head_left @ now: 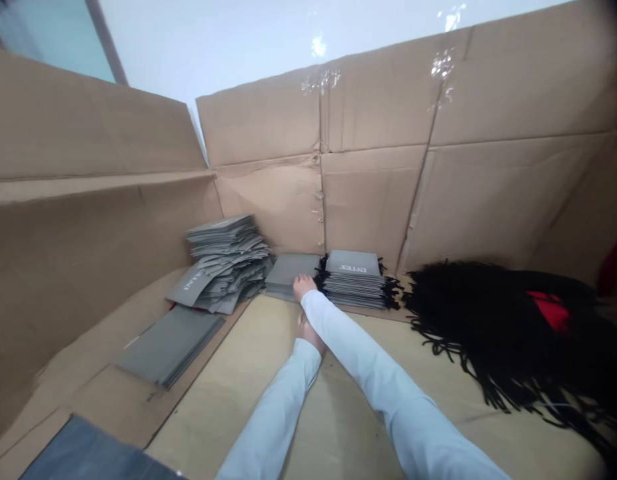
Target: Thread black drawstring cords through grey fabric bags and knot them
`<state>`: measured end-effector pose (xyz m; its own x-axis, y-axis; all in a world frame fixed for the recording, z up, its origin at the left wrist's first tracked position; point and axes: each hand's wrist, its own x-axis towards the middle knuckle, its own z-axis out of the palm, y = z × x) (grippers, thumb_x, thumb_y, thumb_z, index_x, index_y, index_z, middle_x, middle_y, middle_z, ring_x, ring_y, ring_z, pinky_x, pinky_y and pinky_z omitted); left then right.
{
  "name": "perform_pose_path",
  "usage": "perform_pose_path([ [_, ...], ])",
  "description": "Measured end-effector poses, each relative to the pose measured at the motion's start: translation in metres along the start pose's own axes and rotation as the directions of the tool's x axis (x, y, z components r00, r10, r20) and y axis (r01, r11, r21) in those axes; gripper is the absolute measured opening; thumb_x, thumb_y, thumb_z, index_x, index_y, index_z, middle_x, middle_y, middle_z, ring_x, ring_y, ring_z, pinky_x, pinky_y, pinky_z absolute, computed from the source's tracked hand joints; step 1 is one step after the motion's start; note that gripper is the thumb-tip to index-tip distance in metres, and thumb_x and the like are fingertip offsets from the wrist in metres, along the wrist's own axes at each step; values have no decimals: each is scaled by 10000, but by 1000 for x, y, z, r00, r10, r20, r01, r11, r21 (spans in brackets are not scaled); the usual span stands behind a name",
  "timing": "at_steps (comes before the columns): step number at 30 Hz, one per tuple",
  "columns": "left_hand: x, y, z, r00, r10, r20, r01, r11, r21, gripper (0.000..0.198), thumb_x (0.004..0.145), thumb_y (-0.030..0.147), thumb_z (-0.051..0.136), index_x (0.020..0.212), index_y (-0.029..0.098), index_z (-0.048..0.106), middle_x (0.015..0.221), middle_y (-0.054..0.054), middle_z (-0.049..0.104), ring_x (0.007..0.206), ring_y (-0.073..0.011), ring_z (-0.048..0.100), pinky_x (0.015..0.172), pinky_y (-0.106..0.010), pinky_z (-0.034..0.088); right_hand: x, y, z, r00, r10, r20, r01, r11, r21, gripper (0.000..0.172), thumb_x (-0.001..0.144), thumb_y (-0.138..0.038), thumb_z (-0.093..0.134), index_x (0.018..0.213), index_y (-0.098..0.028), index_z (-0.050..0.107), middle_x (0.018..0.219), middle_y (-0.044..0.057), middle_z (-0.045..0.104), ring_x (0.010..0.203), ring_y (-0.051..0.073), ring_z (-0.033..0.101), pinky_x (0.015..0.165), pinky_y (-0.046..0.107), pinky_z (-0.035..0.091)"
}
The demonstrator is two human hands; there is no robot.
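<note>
My right hand (pixel 304 286) is at the front right corner of a low stack of flat grey pieces (pixel 288 267), its fingers bent and close together. What they hold, if anything, does not show. My left hand (pixel 310 333) sits just below, partly covered by the right wrist and sleeve, and its fingers are mostly hidden. Right of my hands stands a neat stack of grey pieces printed INTEX (pixel 352 263), with black cords sticking out at its sides. A large heap of black cords (pixel 488 320) lies farther right, with something red (pixel 549 310) on it.
A tall, uneven pile of grey pieces (pixel 228 257) leans at the back left. In front of it lies a flat grey stack (pixel 173 343). Cardboard walls (pixel 373 200) enclose the yellowish work surface (pixel 238 373). A dark flat item (pixel 93 453) is at the lower left.
</note>
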<state>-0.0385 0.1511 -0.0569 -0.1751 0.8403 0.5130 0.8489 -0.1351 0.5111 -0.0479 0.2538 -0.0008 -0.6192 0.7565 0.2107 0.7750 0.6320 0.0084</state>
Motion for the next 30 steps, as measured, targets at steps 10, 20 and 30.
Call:
perform_pose_path([
  [10,-26,-30,-63,971,-213,-108,233,946,224,195,720,192,398,770,168,585,807,-55,608,840,-171,497,780,-308,337,11,15,-16,985,-79,154,81,997,-9,291,806,-234,367,981,-126,574,978,171,572,916,231,540,748,336,382],
  [20,-60,-88,-147,856,-271,-439,501,641,581,466,689,231,409,1124,64,437,1252,-175,344,1193,-291,203,944,-464,153,3,12,-13,989,-69,133,73,997,-30,298,822,-257,343,963,-129,571,973,146,582,939,204,522,930,425,163],
  [30,-62,-115,-200,726,-666,-168,572,451,685,358,723,365,407,940,134,571,969,-171,571,894,-278,529,710,-399,394,-20,0,-2,987,-138,-79,135,990,-39,630,742,-289,450,1294,-151,179,1343,136,179,1223,247,150,953,494,55],
])
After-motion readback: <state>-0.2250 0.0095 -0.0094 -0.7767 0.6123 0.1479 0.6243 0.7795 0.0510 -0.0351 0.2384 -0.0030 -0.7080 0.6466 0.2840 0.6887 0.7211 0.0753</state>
